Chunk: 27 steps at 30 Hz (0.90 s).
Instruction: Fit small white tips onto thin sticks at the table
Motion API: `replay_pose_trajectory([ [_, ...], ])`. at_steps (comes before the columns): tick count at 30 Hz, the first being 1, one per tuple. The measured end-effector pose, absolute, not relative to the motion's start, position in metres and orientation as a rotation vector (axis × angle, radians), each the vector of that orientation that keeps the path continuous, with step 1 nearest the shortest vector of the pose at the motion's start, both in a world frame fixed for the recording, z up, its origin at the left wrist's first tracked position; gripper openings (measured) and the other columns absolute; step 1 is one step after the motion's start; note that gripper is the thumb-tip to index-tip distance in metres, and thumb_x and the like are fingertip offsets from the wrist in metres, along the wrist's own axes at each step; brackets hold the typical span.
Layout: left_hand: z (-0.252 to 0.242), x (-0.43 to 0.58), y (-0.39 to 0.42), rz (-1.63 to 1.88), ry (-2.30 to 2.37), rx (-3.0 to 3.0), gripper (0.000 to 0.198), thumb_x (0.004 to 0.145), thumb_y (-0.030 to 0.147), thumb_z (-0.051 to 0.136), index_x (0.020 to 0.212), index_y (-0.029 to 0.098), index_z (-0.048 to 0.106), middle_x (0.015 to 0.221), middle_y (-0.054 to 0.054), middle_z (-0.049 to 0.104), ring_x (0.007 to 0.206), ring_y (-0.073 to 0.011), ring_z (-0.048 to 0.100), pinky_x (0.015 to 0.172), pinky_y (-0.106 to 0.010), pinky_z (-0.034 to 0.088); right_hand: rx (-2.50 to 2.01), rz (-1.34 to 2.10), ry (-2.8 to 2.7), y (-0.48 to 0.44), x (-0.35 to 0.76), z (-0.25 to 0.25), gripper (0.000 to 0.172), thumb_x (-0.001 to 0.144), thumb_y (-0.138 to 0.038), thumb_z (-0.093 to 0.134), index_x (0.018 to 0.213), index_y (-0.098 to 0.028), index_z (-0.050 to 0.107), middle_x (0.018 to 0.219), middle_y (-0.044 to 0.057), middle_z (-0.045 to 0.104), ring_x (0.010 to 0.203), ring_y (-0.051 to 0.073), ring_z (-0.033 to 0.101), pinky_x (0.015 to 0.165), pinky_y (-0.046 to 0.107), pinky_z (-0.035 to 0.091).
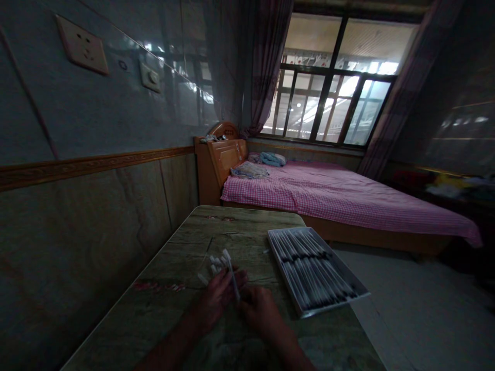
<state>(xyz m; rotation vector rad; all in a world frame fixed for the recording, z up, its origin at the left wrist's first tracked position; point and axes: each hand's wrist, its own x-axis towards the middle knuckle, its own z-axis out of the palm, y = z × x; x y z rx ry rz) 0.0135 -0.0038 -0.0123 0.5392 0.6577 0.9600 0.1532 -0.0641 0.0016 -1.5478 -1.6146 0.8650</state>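
Note:
A thin whitish pen-like stick point(234, 285) stands tilted between my hands over the table. Its upper end has a wider white piece, and blur hides the finer detail. My left hand point(220, 294) is closed around its middle, thumb on one side and fingers behind. Near its lower end, my right hand point(261, 308) is curled into a pinch on it. Several short white cap-like tubes point(215, 264) lie just beyond my left fingertips. To the right, a shallow white tray point(300, 313) holds two rows of slender clear sticks point(309, 268) with dark ends.
The wood-patterned table point(185, 309) has a rounded far corner and stands near a tiled wall point(147, 206) at left. Past it is a bed point(328, 190) with a pink checked cover and wooden headboard point(220, 159). Pale floor point(382, 299) shows at right.

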Motion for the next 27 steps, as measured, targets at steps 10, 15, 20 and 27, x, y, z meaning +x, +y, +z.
replay_pose_trajectory([
  [10,-0.002,-0.006,0.003,1.267,0.941,0.891,0.063,0.062,0.051,0.084,0.112,0.019,0.061,0.098,-0.007,0.075,0.074,-0.0186,0.071,0.063,-0.028,0.055,-2.292,0.310,-1.599,-0.115,0.348,0.043,0.027,0.083,-0.028,0.054,0.058,-0.020,0.061,0.060,0.004,0.067,0.061,0.017,0.062,0.055,0.025,0.030],
  [15,-0.002,-0.016,0.019,1.518,1.077,0.951,0.063,0.060,0.059,0.079,0.104,0.018,0.060,0.085,-0.003,0.073,0.063,-0.0153,0.065,0.055,-0.025,0.048,-2.583,0.261,-1.563,-0.139,0.397,0.054,0.023,0.089,-0.023,0.052,0.072,-0.020,0.067,0.070,0.006,0.073,0.061,0.016,0.065,0.055,0.025,0.030],
  [20,-0.002,-0.025,0.030,1.579,1.169,0.997,0.056,0.058,0.055,0.077,0.098,0.019,0.061,0.081,-0.002,0.072,0.061,-0.0166,0.064,0.053,-0.026,0.046,-2.662,0.096,-1.685,-0.135,0.407,0.056,0.018,0.087,-0.025,0.060,0.076,-0.019,0.073,0.086,0.013,0.076,0.078,0.022,0.071,0.057,0.026,0.031],
  [27,-0.006,-0.027,0.038,1.501,1.236,1.074,0.056,0.053,0.056,0.074,0.092,0.018,0.062,0.080,-0.003,0.071,0.059,-0.0168,0.064,0.052,-0.026,0.047,-2.711,0.157,-1.698,-0.118,0.414,0.059,0.013,0.080,-0.016,0.062,0.075,-0.017,0.075,0.080,0.013,0.075,0.070,0.021,0.069,0.054,0.027,0.030],
])
